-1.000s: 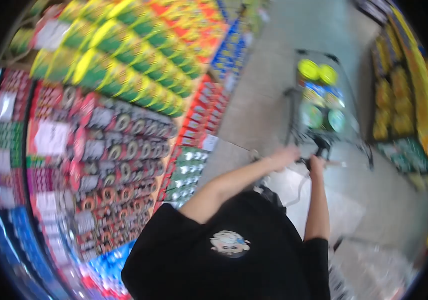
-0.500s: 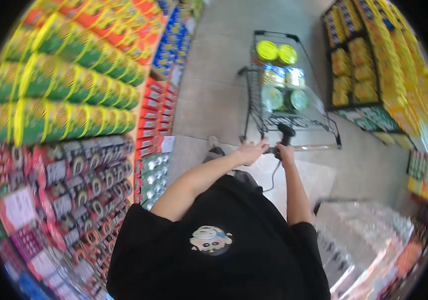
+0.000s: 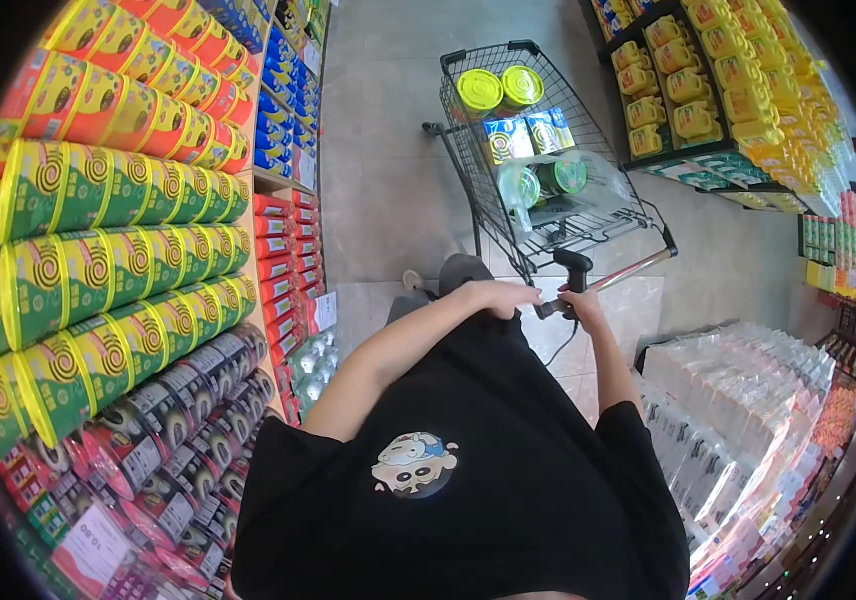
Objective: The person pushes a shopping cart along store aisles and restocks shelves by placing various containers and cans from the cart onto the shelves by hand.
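Observation:
A black wire shopping cart [image 3: 603,120] stands in front of me, its handle bar [image 3: 638,268] slanting up to the right. My right hand [image 3: 582,303] is closed around a black corded device [image 3: 574,262] at the left part of the bar. Beside it, my left hand [image 3: 508,298] has its fingers reaching toward the bar's left end, holding nothing I can see; some fingertips are hidden. In the cart are two yellow-lidded tubs [image 3: 480,90], blue and white packs [image 3: 508,141], green round-topped containers [image 3: 562,177] and a clear plastic bag [image 3: 598,185].
Shelves on my left carry green and yellow packs with a spiral print [image 3: 98,270], black-and-pink packs [image 3: 158,430] and red boxes [image 3: 276,265]. A rack of yellow bottles [image 3: 688,90] borders the aisle's right side. Plastic-wrapped goods [image 3: 728,390] are stacked near my right elbow.
The view has turned, and the cart now sits slanted to the left, nearer the handle side. My left hand has shifted slightly back from the bar; my right hand keeps its hold.

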Demonstrator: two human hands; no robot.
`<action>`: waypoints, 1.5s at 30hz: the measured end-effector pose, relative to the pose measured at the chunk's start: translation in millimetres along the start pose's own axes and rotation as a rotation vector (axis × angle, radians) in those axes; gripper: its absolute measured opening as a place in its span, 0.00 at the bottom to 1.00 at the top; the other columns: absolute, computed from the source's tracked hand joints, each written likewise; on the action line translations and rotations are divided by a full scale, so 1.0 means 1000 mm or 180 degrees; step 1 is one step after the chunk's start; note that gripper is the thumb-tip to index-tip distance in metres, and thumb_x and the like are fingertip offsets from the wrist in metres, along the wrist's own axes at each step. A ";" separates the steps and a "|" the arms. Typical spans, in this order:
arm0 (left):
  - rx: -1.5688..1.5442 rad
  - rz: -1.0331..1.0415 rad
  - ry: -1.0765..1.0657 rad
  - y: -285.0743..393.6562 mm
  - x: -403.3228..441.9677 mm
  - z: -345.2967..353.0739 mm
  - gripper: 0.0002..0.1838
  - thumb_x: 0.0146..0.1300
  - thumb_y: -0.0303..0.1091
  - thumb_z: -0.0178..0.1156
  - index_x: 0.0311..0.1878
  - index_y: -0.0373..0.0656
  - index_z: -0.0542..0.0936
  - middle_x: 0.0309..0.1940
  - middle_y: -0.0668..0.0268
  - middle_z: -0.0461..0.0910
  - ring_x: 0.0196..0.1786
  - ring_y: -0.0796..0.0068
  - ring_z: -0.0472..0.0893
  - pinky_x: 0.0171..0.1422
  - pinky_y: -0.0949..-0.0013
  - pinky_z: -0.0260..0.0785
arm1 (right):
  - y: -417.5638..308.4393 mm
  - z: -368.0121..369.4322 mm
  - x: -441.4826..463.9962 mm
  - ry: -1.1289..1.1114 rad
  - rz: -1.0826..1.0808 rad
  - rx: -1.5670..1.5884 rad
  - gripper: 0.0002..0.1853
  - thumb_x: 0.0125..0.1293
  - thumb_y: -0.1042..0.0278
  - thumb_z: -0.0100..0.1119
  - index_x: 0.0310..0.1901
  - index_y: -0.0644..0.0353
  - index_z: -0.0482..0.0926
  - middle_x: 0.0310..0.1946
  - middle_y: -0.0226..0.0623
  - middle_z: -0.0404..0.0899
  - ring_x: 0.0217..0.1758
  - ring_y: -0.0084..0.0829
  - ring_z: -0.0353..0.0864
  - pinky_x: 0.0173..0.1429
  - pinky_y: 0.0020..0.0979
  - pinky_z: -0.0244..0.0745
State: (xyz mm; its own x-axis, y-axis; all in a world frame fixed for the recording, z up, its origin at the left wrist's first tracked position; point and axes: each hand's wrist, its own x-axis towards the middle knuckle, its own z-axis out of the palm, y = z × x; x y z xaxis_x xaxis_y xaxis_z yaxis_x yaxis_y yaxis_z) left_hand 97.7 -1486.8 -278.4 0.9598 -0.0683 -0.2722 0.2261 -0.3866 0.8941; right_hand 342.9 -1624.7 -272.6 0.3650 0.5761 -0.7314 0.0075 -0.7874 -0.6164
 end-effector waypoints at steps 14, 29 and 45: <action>0.0666 -0.0844 0.3339 -0.146 -0.047 -0.238 0.31 0.56 0.29 0.71 0.65 0.36 0.78 0.65 0.47 0.78 0.69 0.46 0.75 0.76 0.51 0.67 | -0.016 -0.023 0.009 0.0196 0.0083 -0.0073 0.13 0.56 0.74 0.69 0.44 0.62 0.85 0.27 0.28 0.79 0.27 0.22 0.78 0.32 0.29 0.75; 0.1816 -0.2476 0.2017 -0.277 0.159 -0.440 0.68 0.43 0.54 0.85 0.85 0.62 0.52 0.81 0.37 0.45 0.84 0.34 0.46 0.81 0.34 0.51 | -0.060 -0.027 0.022 0.0444 0.0939 0.0227 0.09 0.62 0.78 0.63 0.44 0.63 0.87 0.32 0.31 0.83 0.37 0.23 0.82 0.45 0.31 0.80; 0.1449 -0.2975 0.1687 -0.330 0.182 -0.466 0.70 0.35 0.58 0.85 0.83 0.66 0.54 0.74 0.37 0.57 0.78 0.30 0.57 0.76 0.35 0.63 | -0.047 -0.026 0.025 0.0499 0.1170 0.0292 0.10 0.62 0.80 0.64 0.45 0.64 0.87 0.36 0.35 0.88 0.39 0.25 0.86 0.48 0.32 0.82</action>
State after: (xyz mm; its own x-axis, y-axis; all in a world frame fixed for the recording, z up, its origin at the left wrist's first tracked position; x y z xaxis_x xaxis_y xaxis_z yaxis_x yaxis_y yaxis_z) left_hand 275.8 -943.2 -457.3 0.4248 0.7686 -0.4784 0.9043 -0.3849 0.1845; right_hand 375.8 -1578.7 -254.3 0.4656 0.2140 -0.8588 -0.2304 -0.9076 -0.3511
